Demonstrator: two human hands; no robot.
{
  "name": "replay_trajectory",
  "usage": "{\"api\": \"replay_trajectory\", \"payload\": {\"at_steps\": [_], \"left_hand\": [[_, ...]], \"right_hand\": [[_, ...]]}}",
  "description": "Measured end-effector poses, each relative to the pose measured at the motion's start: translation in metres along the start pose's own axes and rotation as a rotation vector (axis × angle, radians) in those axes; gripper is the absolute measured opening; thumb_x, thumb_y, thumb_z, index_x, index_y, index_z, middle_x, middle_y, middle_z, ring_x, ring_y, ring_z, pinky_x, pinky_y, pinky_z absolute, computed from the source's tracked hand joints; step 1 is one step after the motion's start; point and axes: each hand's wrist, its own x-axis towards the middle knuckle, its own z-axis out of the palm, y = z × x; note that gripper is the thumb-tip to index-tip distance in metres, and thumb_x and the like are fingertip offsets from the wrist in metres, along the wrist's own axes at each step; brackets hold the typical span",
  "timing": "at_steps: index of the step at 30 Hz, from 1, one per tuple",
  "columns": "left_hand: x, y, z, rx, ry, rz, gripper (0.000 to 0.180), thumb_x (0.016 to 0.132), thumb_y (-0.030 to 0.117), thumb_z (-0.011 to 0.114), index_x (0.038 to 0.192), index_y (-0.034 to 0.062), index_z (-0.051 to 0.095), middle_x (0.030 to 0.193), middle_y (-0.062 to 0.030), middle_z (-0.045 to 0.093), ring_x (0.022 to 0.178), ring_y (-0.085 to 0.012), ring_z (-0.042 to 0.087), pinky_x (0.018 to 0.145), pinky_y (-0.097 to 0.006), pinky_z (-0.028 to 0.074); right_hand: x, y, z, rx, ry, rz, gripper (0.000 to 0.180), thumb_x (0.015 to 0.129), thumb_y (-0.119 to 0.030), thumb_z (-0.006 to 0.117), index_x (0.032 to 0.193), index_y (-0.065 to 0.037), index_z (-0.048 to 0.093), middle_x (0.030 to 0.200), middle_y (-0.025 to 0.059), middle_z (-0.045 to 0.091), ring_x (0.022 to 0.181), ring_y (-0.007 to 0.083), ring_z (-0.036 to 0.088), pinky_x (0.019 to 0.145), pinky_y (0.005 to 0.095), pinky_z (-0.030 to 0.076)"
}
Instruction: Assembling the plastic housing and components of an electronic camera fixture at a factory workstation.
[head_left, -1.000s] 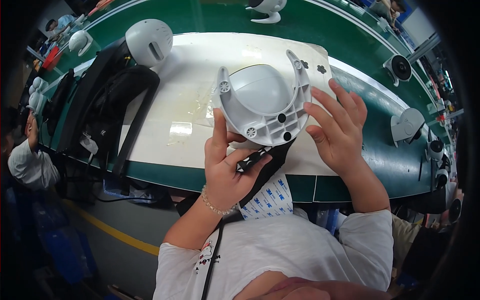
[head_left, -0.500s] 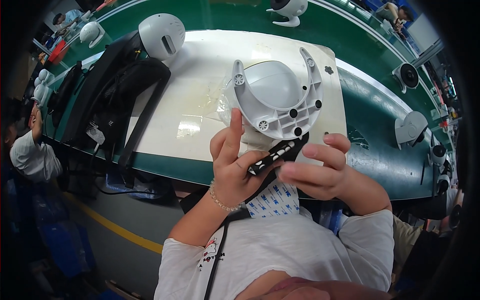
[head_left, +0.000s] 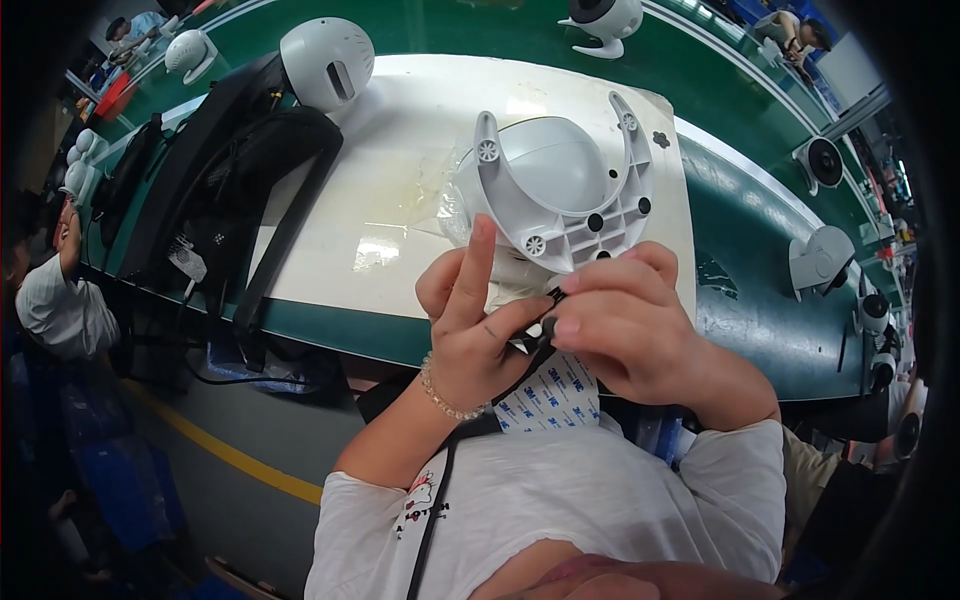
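Note:
My left hand point(head_left: 468, 325) is closed on a black strip with white round spots point(head_left: 524, 343), its index finger raised. My right hand point(head_left: 630, 325) meets it at the strip, thumb and fingers pinching a small black round pad point(head_left: 549, 325). The fingers hide most of the strip. Just beyond both hands lies a white U-shaped plastic base point(head_left: 560, 235), ribbed side up, joined to a rounded white housing point(head_left: 550, 165). Black round pads point(head_left: 596, 222) are stuck on the base. A sheet of white backing paper with blue print point(head_left: 548, 400) sits at my lap.
A white board point(head_left: 400, 200) covers part of the green table point(head_left: 770, 330). At left are black bags point(head_left: 220, 180) and a white rounded device point(head_left: 325, 65). More white devices point(head_left: 605, 25) stand around the far and right sides. Other people work at left and far right.
My right hand has moved left and closed in on the strip, now pinching a black pad. The strip is more covered by fingers. My left hand has barely moved.

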Motion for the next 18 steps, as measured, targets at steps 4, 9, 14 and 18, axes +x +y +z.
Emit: {"api": "replay_trajectory", "payload": {"at_steps": [4,9,14,18], "left_hand": [[0.000,0.001,-0.002,0.004,-0.005,-0.021,0.023,0.052,0.007,0.068,0.075,0.0117,0.068,0.136,-0.0188,0.034,0.100,-0.0253,0.041,0.085,-0.027,0.031],[-0.001,0.001,-0.004,0.023,-0.037,-0.036,0.023,0.052,0.008,0.068,0.074,0.0121,0.068,0.136,-0.0189,0.033,0.100,-0.0252,0.041,0.086,-0.027,0.029],[0.001,0.002,-0.003,-0.014,-0.016,-0.043,0.024,0.050,0.007,0.067,0.074,0.0125,0.068,0.136,-0.0190,0.033,0.101,-0.0256,0.041,0.086,-0.027,0.029],[0.000,0.002,-0.005,0.011,-0.039,-0.057,0.023,0.051,0.008,0.067,0.073,0.0124,0.067,0.136,-0.0193,0.033,0.101,-0.0258,0.041,0.086,-0.027,0.029]], "right_hand": [[0.000,-0.001,0.001,0.030,0.021,0.088,0.024,0.067,-0.006,0.060,0.091,-0.012,0.058,0.080,-0.0016,0.057,0.085,0.0166,0.054,0.075,0.0302,0.032],[-0.008,0.006,0.006,0.045,0.029,-0.064,0.023,0.068,-0.006,0.064,0.089,-0.011,0.056,0.082,0.0000,0.056,0.087,0.0202,0.054,0.075,0.0313,0.035],[-0.004,0.005,0.014,0.288,0.213,-0.187,0.028,0.068,-0.006,0.065,0.093,-0.011,0.054,0.084,0.0026,0.054,0.083,0.0219,0.055,0.067,0.0322,0.039],[-0.006,0.008,0.024,0.304,0.178,-0.276,0.037,0.067,-0.010,0.068,0.100,-0.013,0.054,0.093,0.0056,0.050,0.075,0.0208,0.055,0.053,0.0285,0.039]]}}
